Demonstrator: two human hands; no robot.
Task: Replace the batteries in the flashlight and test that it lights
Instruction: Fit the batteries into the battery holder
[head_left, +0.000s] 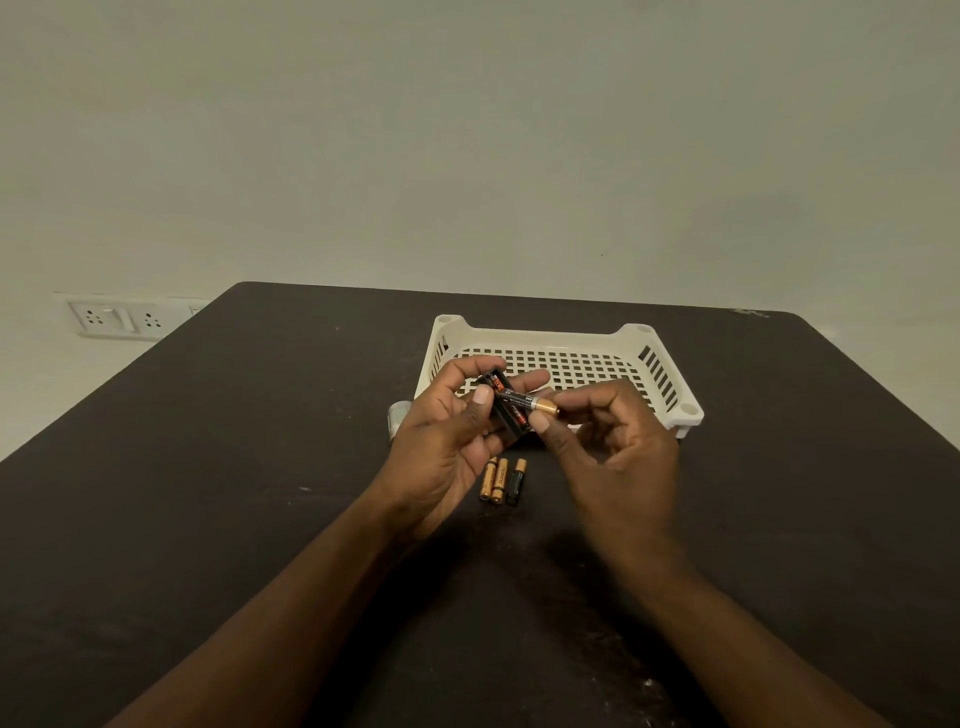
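Note:
My left hand (447, 441) grips a small black battery holder (506, 410), tilted, with batteries seated in it. A black and copper battery (530, 402) lies across the holder's top, pinched at its copper end by the thumb and forefinger of my right hand (618, 452). Three loose batteries (503, 480) lie side by side on the dark table (234, 467), just below my hands. Part of a pale round object (397, 415) shows behind my left hand; whether it belongs to the flashlight is unclear.
A white perforated plastic tray (660, 374) stands on the table right behind my hands. A white wall socket plate (119, 317) sits beyond the table's left edge. A plain wall rises behind the table.

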